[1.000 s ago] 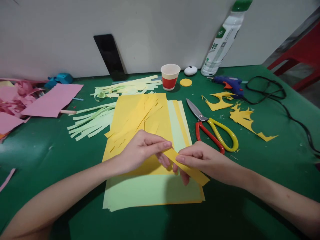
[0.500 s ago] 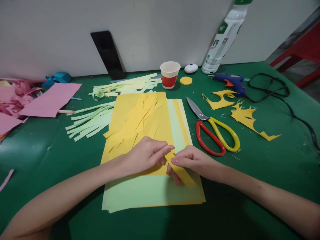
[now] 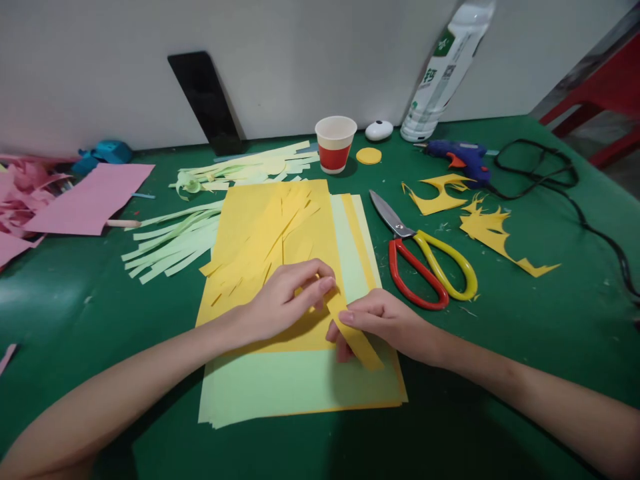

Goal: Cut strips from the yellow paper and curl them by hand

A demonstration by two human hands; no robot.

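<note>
A yellow paper strip (image 3: 361,342) slants between my two hands, its free lower end pointing toward me. My right hand (image 3: 385,325) pinches it with the thumb on top and fingers beneath. At the strip's upper end, my left hand (image 3: 293,293) is closed with thumb and index finger on the paper. Both hands are just above a stack of yellow sheets (image 3: 240,233) and pale green sheets (image 3: 300,380). Loose narrow yellow strips (image 3: 280,230) lie on the top sheet, beyond my left hand.
Scissors (image 3: 407,233) lie right of the stack, near yellow scraps (image 3: 495,230) and a blue glue gun (image 3: 463,158). Behind are a paper cup (image 3: 335,150), a yellow disc (image 3: 369,156), a bottle (image 3: 445,73) and a phone (image 3: 205,100). Green fringed paper (image 3: 175,243) and pink paper (image 3: 95,200) lie left.
My left index finger and thumb have lifted slightly at the strip's upper end, showing more of it. The right hand keeps its pinch. The whole view has shifted a little.
</note>
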